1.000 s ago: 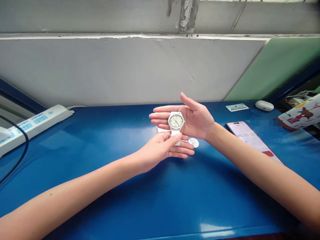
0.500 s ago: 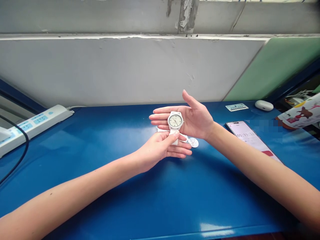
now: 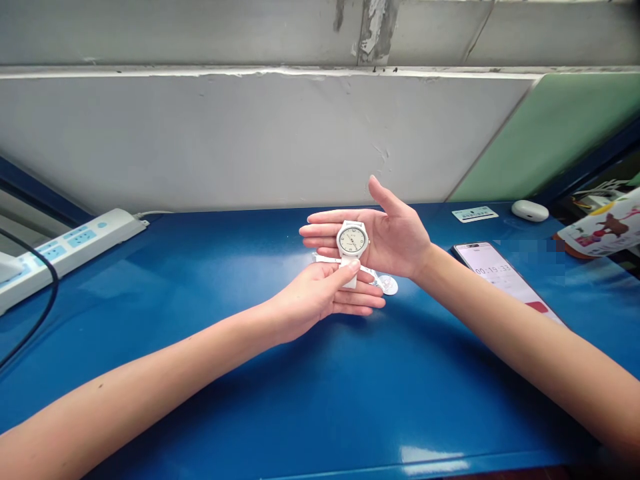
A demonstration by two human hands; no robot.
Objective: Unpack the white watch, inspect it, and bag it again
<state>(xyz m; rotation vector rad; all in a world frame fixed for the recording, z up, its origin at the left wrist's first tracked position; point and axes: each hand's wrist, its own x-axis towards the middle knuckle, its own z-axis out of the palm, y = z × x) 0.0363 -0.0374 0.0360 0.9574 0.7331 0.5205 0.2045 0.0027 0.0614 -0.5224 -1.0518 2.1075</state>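
A white wristwatch (image 3: 353, 239) with a pale round dial lies face up on the fingers of my right hand (image 3: 395, 237), which is held flat, palm up, fingers stretched out and thumb raised. Just below it, my left hand (image 3: 325, 297) pinches the watch's lower strap between thumb and forefinger. Both hands hover above the blue table (image 3: 300, 387). A small round silvery disc (image 3: 389, 285) lies on the table under my right wrist.
A white power strip (image 3: 65, 250) with a black cable lies at the far left. On the right are a phone (image 3: 505, 277) with a running timer, a small card (image 3: 474, 214), a white earbud case (image 3: 529, 211) and a printed packet (image 3: 603, 233).
My right hand with the watch has risen slightly. My left hand's pinch has shifted a little up the strap. Nothing else has moved.
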